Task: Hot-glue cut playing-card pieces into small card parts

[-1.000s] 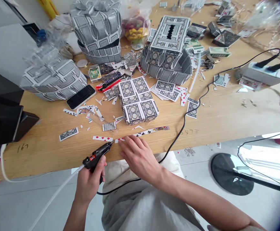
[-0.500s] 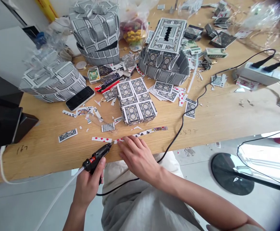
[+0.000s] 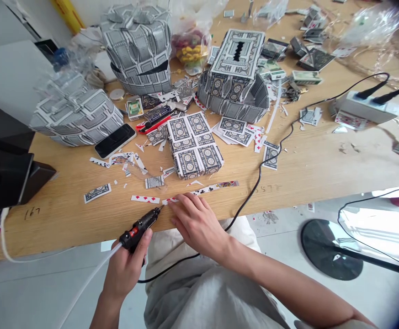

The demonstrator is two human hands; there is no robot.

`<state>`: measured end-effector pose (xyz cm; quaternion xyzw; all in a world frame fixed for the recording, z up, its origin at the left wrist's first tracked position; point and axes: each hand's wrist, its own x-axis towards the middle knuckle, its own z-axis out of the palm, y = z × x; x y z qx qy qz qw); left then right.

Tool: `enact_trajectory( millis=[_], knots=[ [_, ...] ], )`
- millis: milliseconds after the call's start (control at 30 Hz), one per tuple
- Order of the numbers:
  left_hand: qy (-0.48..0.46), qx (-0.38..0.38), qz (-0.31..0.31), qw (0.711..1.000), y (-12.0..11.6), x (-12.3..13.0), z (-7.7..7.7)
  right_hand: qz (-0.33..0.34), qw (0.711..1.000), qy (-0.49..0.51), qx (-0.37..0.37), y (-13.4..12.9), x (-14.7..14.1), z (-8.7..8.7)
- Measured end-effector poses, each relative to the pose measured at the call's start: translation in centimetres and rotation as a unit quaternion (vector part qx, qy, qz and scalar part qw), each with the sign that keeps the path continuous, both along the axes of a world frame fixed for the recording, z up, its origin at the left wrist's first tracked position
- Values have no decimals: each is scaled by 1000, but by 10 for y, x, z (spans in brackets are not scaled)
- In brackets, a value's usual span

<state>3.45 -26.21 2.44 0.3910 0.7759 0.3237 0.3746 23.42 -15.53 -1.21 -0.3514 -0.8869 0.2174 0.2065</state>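
My left hand [image 3: 125, 265] is wrapped round a black glue gun [image 3: 140, 228] with a long white glue stick in its rear end. The gun's nozzle points at the near end of a long strip of cut playing cards [image 3: 211, 188]. My right hand [image 3: 199, 221] lies over this strip, fingers stretched out and fingertips on it, hiding its middle. A separate short strip with red diamonds [image 3: 145, 199] lies to the left of the nozzle. Just beyond the strips sits a box covered in playing cards [image 3: 195, 146].
Card-woven baskets [image 3: 137, 50] stand at the back left; another holds a card box [image 3: 238, 55]. A phone [image 3: 115, 140], a red cutter [image 3: 156, 123] and card scraps lie between. A black cable [image 3: 260, 173] crosses the table from a white power strip [image 3: 367, 107].
The glue gun's nozzle has moved slightly right and down, a little off the strip's end. My right hand stays in place on the strip.
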Motion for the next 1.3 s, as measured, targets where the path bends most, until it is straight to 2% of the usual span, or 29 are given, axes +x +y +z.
enact_trajectory(
  millis=[133, 267, 367, 433, 500, 567, 633, 733, 800, 867, 967, 1067, 1133, 1233, 1300],
  knots=[
    [11, 38, 9, 999, -2, 1, 1, -2, 999, 44, -19, 1, 2, -4],
    [-64, 137, 43, 988, -9, -5, -7, -22, 986, 161, -33, -1, 11, -3],
    [-85, 202, 54, 974, -15, -6, -17, -41, 967, 244, -59, -9, 22, 11],
    [-100, 205, 72, 971, -15, 3, -21, -38, 955, 270, -120, -15, 28, 26],
    [-140, 194, 72, 968, -10, 21, -18, -6, 945, 265, -191, -22, 32, 40],
    [-201, 187, 37, 961, -1, 44, -11, 28, 943, 244, -226, -28, 34, 49],
    [-242, 191, -14, 951, 10, 64, -3, 31, 947, 226, -228, -33, 37, 53],
    [-199, 209, -157, 944, 21, 75, -1, -16, 955, 222, -194, -38, 47, 52],
    [-118, 226, -259, 932, 25, 67, -7, -76, 958, 232, -153, -37, 63, 51],
    [2, 248, -317, 915, 26, 46, -15, -151, 950, 244, -123, -29, 87, 53],
    [193, 285, -269, 899, 31, 2, -24, -221, 931, 244, -157, 0, 129, 56],
    [323, 290, -218, 874, 46, -42, -27, -296, 916, 214, -163, 41, 168, 50],
    [361, 264, -232, 864, 59, -62, -28, -321, 909, 169, -204, 68, 188, 40],
    [358, 250, -271, 858, 76, -72, -29, -293, 914, 106, -258, 99, 206, 25],
    [343, 252, -286, 859, 82, -71, -28, -289, 932, 41, -213, 110, 212, 21]
  ],
)
